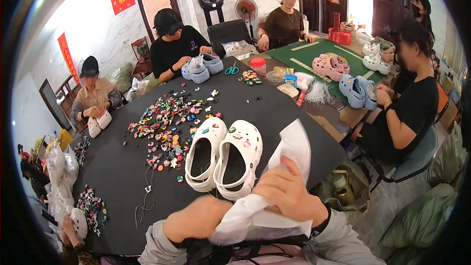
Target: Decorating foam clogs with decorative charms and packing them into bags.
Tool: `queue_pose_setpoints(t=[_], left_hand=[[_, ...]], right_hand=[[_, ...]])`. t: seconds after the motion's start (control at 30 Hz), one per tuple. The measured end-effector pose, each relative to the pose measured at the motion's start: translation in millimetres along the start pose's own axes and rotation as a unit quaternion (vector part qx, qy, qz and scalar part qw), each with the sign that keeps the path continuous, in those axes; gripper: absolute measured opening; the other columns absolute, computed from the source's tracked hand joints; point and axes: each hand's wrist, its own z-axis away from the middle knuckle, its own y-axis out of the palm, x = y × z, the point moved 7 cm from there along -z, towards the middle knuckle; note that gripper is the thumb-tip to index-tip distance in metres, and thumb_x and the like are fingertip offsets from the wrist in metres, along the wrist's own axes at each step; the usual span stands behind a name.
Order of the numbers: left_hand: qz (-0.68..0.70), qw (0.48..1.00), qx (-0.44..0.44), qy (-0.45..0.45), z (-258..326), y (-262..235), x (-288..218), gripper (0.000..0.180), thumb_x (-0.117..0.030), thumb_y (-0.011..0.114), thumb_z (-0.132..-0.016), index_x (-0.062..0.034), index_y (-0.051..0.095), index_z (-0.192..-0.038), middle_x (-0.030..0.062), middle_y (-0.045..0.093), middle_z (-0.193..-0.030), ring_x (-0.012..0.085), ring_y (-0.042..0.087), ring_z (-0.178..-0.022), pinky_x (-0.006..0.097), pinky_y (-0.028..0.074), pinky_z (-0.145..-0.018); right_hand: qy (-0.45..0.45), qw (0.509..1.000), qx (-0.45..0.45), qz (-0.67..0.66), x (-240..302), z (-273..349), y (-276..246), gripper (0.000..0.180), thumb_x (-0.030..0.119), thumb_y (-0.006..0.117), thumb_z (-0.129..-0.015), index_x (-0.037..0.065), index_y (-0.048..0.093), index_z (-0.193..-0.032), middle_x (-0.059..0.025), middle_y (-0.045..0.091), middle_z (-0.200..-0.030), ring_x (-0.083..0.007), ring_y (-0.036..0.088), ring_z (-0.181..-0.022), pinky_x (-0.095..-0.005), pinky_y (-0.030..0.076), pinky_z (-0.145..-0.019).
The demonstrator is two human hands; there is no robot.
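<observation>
A white, thin, crumpled bag or sheet (297, 145) is gripped in my right hand (284, 191), its fingers wrapped round the middle. One end sticks up past the hand and the other hangs down to the left. My left hand (198, 218) is curled beside that lower end; motion smears its fingers, so I cannot tell whether it holds the material. Just beyond my hands, a pair of white clogs stands side by side on the black tabletop, heels toward me. Small charms decorate the toes of the left clog (208, 130) and the right clog (247, 140).
Loose colourful charms (169, 122) lie heaped left of the clogs, with a thin grey cord (145, 201) nearer me. Teal scissors (231, 70) and a red-lidded jar (258, 66) stand farther back. Several people work around the tables; blue clogs (358, 91) are at the right.
</observation>
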Motion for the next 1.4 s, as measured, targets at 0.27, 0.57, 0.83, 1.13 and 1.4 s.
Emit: queue_pose_setpoints(t=[0.27,0.57,0.83,1.13,1.4], left_hand=[[0.057,0.917,-0.39,-0.058,33.8,-32.3,29.6,0.038,-0.012,0.079,-0.061,0.0001,0.068,-0.095,0.0153,0.067,-0.099,0.0251,0.066,-0.087,0.034,0.051,-0.079],[-0.178,0.798,-0.575,0.031,32.3,-40.9,-6.1,0.022,-0.014,0.073,-0.063,-0.0057,0.069,-0.083,0.0073,0.066,-0.086,0.0197,0.064,-0.071,0.034,0.043,-0.062],[-0.167,0.812,-0.542,0.133,7.2,-9.1,-25.8,0.02,-0.01,0.059,-0.059,-0.0022,0.059,-0.077,0.0127,0.061,-0.104,0.0238,0.06,-0.081,0.037,0.035,-0.065],[-0.169,0.936,-0.292,0.104,-4.6,39.3,6.5,0.019,-0.017,0.059,-0.075,-0.0094,0.064,-0.091,0.0113,0.053,-0.121,0.0278,0.052,-0.112,0.056,0.036,-0.093],[-0.216,0.902,-0.359,-0.102,32.1,-16.6,82.5,0.065,-0.027,0.078,-0.066,-0.018,0.054,-0.126,0.005,0.059,-0.108,0.0247,0.054,-0.099,0.041,0.039,-0.082]], right_hand=[[0.398,0.756,0.103,-0.509,1.3,24.9,78.4,0.024,0.014,0.054,-0.09,0.003,0.062,-0.109,-0.0072,0.065,-0.104,-0.018,0.061,-0.1,-0.0302,0.049,-0.089],[0.29,0.899,-0.018,-0.329,20.5,12.3,70.6,0.039,0.014,0.061,-0.086,0.008,0.051,-0.123,-0.009,0.055,-0.12,-0.0228,0.052,-0.113,-0.034,0.041,-0.098],[0.302,0.6,-0.202,-0.713,-15.2,43.5,77.7,0.036,0.023,0.052,-0.09,0.008,0.045,-0.122,-0.0134,0.051,-0.117,-0.0264,0.049,-0.113,-0.0387,0.04,-0.098],[0.239,0.943,-0.196,-0.127,-62.1,37.9,-15.1,0.049,0.005,0.057,-0.086,-0.004,0.039,-0.13,-0.0153,0.052,-0.123,-0.0272,0.055,-0.111,-0.0408,0.045,-0.095],[0.219,0.923,-0.25,-0.192,-50.0,1.9,-3.6,0.041,-0.004,0.057,-0.08,-0.009,0.05,-0.12,-0.0171,0.057,-0.118,-0.0279,0.056,-0.109,-0.0378,0.043,-0.095]])
